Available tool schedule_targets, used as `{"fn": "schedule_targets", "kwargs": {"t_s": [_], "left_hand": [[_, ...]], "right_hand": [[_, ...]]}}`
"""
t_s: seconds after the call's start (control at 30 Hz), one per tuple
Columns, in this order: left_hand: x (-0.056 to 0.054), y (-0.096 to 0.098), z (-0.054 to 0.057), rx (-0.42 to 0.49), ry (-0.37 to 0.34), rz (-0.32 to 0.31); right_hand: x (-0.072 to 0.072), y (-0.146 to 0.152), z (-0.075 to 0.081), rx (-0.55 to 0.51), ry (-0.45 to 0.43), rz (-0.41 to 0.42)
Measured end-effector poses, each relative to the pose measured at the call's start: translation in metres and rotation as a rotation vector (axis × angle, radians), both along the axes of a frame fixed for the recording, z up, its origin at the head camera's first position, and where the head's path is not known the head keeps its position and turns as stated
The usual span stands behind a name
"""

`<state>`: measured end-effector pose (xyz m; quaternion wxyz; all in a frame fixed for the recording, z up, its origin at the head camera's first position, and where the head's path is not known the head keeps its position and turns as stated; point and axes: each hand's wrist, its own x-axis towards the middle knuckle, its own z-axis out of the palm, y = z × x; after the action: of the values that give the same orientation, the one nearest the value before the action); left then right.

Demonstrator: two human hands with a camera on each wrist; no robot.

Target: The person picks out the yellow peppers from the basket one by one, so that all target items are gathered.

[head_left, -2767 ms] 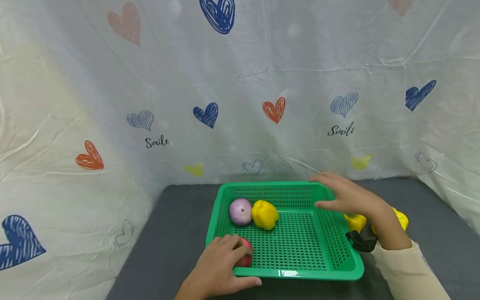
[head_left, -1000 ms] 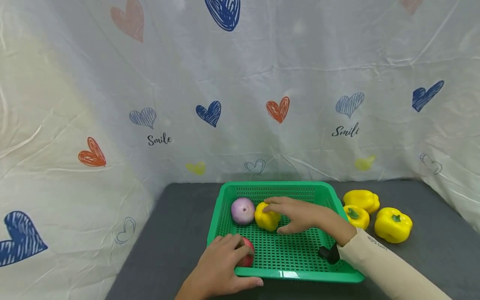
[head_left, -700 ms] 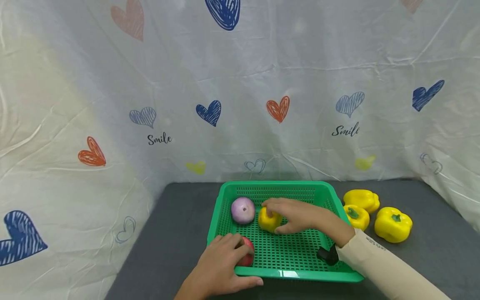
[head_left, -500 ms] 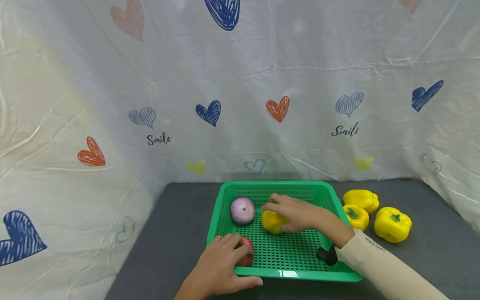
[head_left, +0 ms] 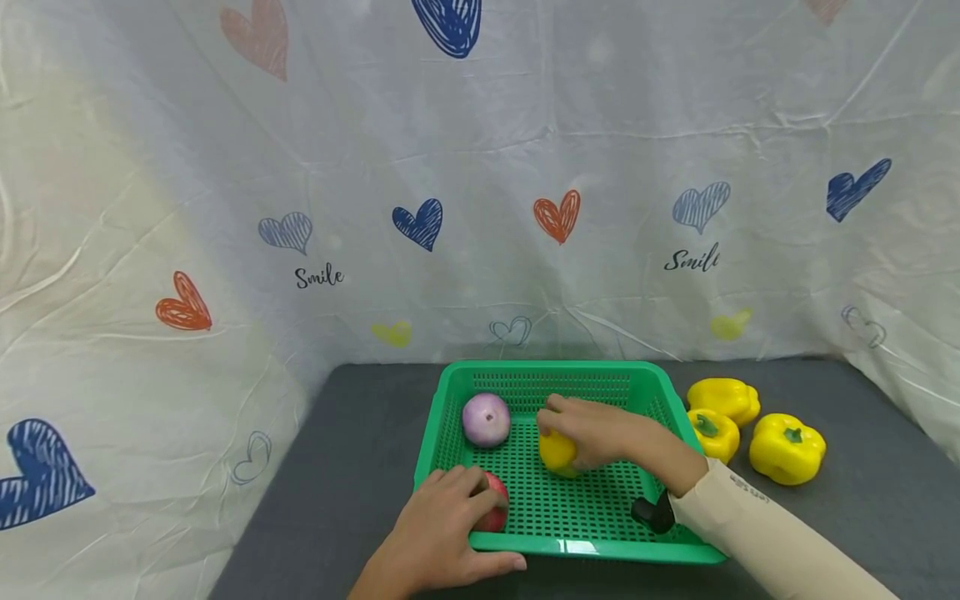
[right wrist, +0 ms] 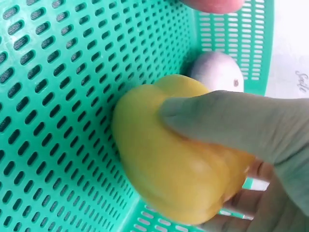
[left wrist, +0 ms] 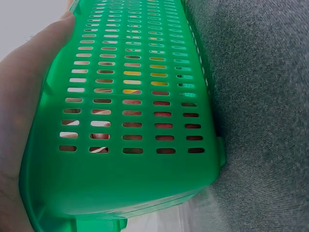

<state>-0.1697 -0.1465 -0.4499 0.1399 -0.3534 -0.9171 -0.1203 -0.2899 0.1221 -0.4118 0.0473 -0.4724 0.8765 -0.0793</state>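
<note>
A green perforated plastic basket (head_left: pixel 600 547) stands on the dark cloth. My right hand (head_left: pixel 592 429) reaches inside it and grips a yellow bell pepper (head_left: pixel 557 454), which is close over the basket floor. The right wrist view shows the thumb (right wrist: pixel 193 116) across the pepper and the other fingers round its far side. My left hand (head_left: pixel 442 525) holds the basket's near left corner, fingers over the rim and thumb outside. Its fingers partly cover a round red fruit (head_left: pixel 493 504) in that corner. A round pale purple vegetable (head_left: pixel 486 421), onion-like, sits at the back left of the basket.
Right of the basket, on the dark cloth (head_left: pixel 300 500), lie three more yellow bell peppers: one at the back (head_left: pixel 723 400), one against the basket wall (head_left: pixel 712 435) and one farther right (head_left: pixel 787 450). A white curtain (head_left: pixel 480 292) with printed hearts hangs behind.
My right hand has come from the basket's right side to the yellow pepper inside, closed round it and shifted it right, away from the purple vegetable. The left hand stays at the corner.
</note>
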Motion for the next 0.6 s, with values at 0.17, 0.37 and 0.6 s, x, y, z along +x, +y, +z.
{"fn": "schedule_targets", "kwargs": {"t_s": [0.17, 0.37, 0.6], "left_hand": [[-0.0002, 0.0005, -0.0005, -0.005, -0.001, 0.003], [-0.0002, 0.0, -0.0005, -0.011, 0.006, 0.008], [-0.0003, 0.0006, -0.0013, -0.011, 0.029, 0.008]], "right_hand": [[0.0012, 0.0009, 0.0013, 0.128, -0.042, -0.1], [0.0037, -0.0003, 0.0006, 0.203, -0.094, -0.128], [0.005, -0.0009, -0.0023, 0.279, -0.154, -0.181]]}}
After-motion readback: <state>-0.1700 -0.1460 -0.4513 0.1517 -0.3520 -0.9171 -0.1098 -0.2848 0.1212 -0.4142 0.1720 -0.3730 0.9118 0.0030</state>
